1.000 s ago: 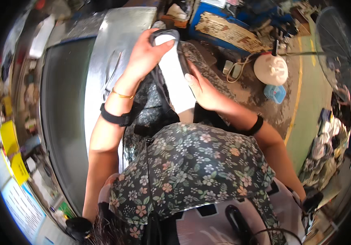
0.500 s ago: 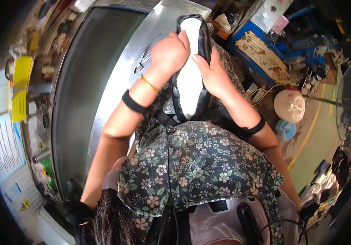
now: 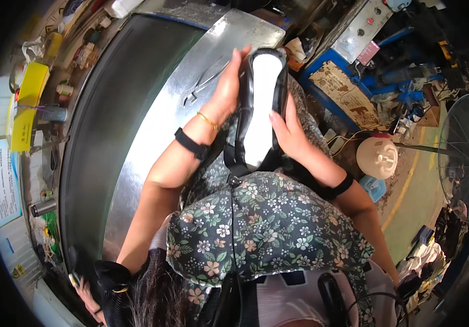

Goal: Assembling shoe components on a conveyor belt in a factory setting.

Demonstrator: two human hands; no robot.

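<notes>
A black shoe upper (image 3: 244, 114) lies sole-side up over my lap, its white insole (image 3: 264, 92) showing and the black edge folded up around it. My left hand (image 3: 228, 87) presses along the far left side of the shoe upper, with the fingers partly hidden behind it. On the other side my right hand (image 3: 293, 133) holds the shoe, its thumb laid on the edge of the white insole. A thin metal hand tool with long handles (image 3: 196, 92) rests on the shiny metal tabletop beside my left wrist.
A dark conveyor belt (image 3: 120, 109) runs along the left, past the metal tabletop (image 3: 142, 147). At right stand a cream jug (image 3: 376, 157), a fan (image 3: 466, 158) and a blue machine frame (image 3: 349, 117). Another person's hand (image 3: 88, 297) shows at lower left.
My left hand has moved off the white insole to the shoe upper's left side. The shoe has shifted slightly, and my right hand has slid a little toward me. Another person's hand has appeared.
</notes>
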